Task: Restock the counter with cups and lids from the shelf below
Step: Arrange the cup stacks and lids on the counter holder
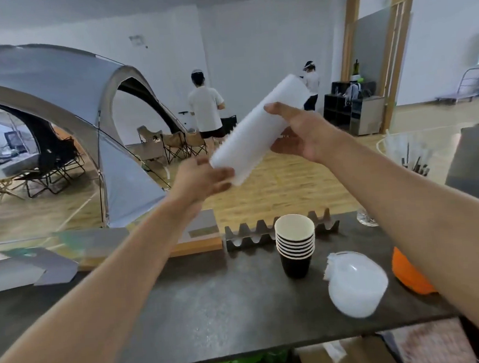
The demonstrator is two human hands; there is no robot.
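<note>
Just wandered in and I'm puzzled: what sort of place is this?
Probably a drinks counter in a large hall: a stack of paper cups on a dark counter, with a big tent and folding chairs behind.

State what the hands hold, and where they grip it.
A white stack of lids: left hand at its lower end, right hand around its upper part.

white lid stack (pixel 257 132) tilted, black cups (pixel 295 244) upright
</note>
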